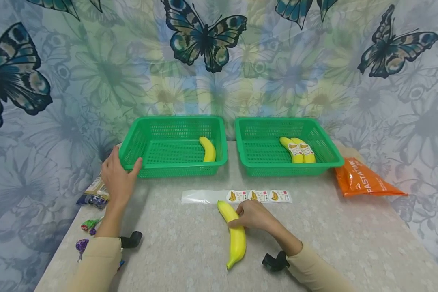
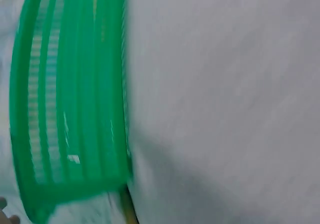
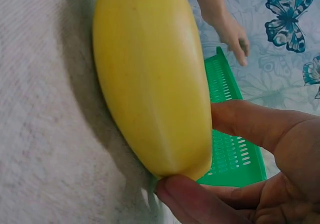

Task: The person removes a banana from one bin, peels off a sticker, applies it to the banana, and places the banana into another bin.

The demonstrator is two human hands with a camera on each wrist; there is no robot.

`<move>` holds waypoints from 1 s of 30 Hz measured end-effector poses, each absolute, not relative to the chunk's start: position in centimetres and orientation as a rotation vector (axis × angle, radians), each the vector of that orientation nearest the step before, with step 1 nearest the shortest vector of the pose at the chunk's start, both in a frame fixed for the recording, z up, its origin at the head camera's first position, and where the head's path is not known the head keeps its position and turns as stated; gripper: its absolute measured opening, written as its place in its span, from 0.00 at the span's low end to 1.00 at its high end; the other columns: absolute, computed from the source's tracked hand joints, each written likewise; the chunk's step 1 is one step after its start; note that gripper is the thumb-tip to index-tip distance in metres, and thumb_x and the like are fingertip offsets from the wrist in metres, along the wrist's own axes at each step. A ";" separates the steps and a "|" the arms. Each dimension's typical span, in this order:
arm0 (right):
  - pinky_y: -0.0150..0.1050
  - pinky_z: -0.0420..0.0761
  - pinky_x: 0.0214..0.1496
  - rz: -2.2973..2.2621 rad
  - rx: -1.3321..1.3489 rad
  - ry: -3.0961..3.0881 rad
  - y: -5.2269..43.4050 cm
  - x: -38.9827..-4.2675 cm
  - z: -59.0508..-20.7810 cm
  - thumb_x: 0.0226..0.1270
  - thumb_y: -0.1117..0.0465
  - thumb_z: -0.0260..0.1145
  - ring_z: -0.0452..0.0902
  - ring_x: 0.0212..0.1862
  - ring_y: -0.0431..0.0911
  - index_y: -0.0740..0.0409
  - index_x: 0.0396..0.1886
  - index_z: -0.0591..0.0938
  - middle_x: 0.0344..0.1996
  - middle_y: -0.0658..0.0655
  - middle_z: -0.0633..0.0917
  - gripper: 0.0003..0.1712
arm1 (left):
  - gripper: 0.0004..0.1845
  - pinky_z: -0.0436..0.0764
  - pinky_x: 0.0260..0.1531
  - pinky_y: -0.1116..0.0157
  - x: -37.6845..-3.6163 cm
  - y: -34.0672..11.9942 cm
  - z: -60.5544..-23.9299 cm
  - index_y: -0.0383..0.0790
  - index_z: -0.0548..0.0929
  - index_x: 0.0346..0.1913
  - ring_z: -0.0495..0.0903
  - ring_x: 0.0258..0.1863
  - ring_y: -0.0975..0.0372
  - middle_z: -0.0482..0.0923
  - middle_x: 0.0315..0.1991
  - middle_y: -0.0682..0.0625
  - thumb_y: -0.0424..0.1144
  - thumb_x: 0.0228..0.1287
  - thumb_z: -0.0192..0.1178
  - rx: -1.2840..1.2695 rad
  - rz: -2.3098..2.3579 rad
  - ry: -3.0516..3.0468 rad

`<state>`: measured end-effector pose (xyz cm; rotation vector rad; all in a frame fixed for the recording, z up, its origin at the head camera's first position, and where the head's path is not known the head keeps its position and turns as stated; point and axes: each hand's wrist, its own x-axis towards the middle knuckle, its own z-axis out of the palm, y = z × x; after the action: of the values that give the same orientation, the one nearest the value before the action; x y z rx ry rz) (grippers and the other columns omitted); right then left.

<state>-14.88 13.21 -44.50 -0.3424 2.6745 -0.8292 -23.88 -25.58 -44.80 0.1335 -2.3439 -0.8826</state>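
My right hand point(image 1: 255, 215) pinches a yellow banana point(image 1: 237, 241) on the table, with thumb and fingers at its sides. The right wrist view shows this banana point(image 3: 150, 73) close up, no label on its visible side. Just behind it lies a strip of banana stickers point(image 1: 204, 196), with three stickers left on its right part. My left hand point(image 1: 118, 174), fingers spread, is at the left front corner of the left green basket point(image 1: 179, 171); whether it touches is unclear. That basket holds one plain banana point(image 1: 209, 150).
In the right green basket point(image 1: 281, 170) lie two bananas point(image 1: 297, 150) with stickers. An orange bag point(image 1: 365, 178) lies to its right. At the table's left edge are a dark snack bag point(image 1: 95, 192) and wrapped candies point(image 1: 89, 225). A butterfly-print cloth point(image 1: 131, 61) hangs behind.
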 end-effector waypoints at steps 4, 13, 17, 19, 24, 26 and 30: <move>0.30 0.54 0.17 -0.817 -0.345 2.674 13.3 -14.9 -44.5 0.47 0.49 0.77 0.57 0.15 0.38 0.54 0.12 0.79 0.08 0.43 0.65 0.19 | 0.48 0.60 0.65 0.38 -22.4 -22.1 -45.0 0.35 0.61 0.73 0.62 0.66 0.38 0.62 0.72 0.36 0.65 0.61 0.59 -0.122 -0.745 -2.253; 0.30 0.54 0.17 -0.793 -0.321 2.671 13.4 -15.0 -44.6 0.47 0.47 0.77 0.58 0.15 0.38 0.53 0.12 0.79 0.08 0.43 0.65 0.20 | 0.54 0.68 0.64 0.40 -18.5 -14.3 -45.5 0.37 0.56 0.76 0.63 0.69 0.43 0.55 0.76 0.42 0.66 0.55 0.63 -0.702 -0.703 -2.526; 0.30 0.56 0.17 -0.785 -0.315 2.670 13.5 -15.2 -44.6 0.46 0.47 0.77 0.58 0.15 0.38 0.53 0.13 0.80 0.09 0.43 0.65 0.20 | 0.55 0.66 0.68 0.44 -17.9 -12.4 -46.1 0.39 0.53 0.77 0.60 0.73 0.47 0.54 0.77 0.45 0.63 0.53 0.66 -0.827 -0.684 -2.687; 0.30 0.56 0.17 -0.779 -0.305 2.666 13.5 -15.3 -44.6 0.46 0.47 0.78 0.59 0.15 0.38 0.53 0.13 0.79 0.08 0.43 0.65 0.20 | 0.55 0.66 0.69 0.46 -18.0 -11.7 -46.7 0.39 0.53 0.77 0.60 0.73 0.47 0.54 0.77 0.45 0.65 0.55 0.64 -0.879 -0.649 -2.745; 0.29 0.57 0.17 -0.773 -0.300 2.656 13.6 -15.4 -44.7 0.47 0.47 0.78 0.59 0.15 0.38 0.51 0.12 0.78 0.08 0.43 0.65 0.20 | 0.55 0.67 0.69 0.47 -18.1 -10.7 -48.2 0.38 0.56 0.76 0.60 0.74 0.47 0.56 0.76 0.44 0.68 0.55 0.62 -0.981 -0.606 -2.816; 0.29 0.59 0.17 -0.779 -0.298 2.653 13.6 -15.4 -44.7 0.47 0.48 0.78 0.60 0.15 0.38 0.52 0.12 0.79 0.08 0.43 0.67 0.19 | 0.55 0.67 0.69 0.48 -18.2 -10.3 -48.7 0.38 0.55 0.76 0.58 0.75 0.47 0.55 0.77 0.45 0.68 0.55 0.62 -1.009 -0.602 -2.842; 0.30 0.62 0.17 -0.794 -0.295 2.652 13.6 -15.4 -44.7 0.47 0.48 0.78 0.62 0.16 0.38 0.53 0.15 0.81 0.10 0.44 0.69 0.18 | 0.54 0.64 0.72 0.50 -18.3 -9.8 -49.5 0.38 0.54 0.77 0.55 0.76 0.48 0.54 0.77 0.45 0.69 0.56 0.60 -1.052 -0.557 -2.893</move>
<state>-15.35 13.59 -44.66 -0.2951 2.6523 -0.7936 -18.26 -9.83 -49.46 -1.0519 -2.8927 -0.5573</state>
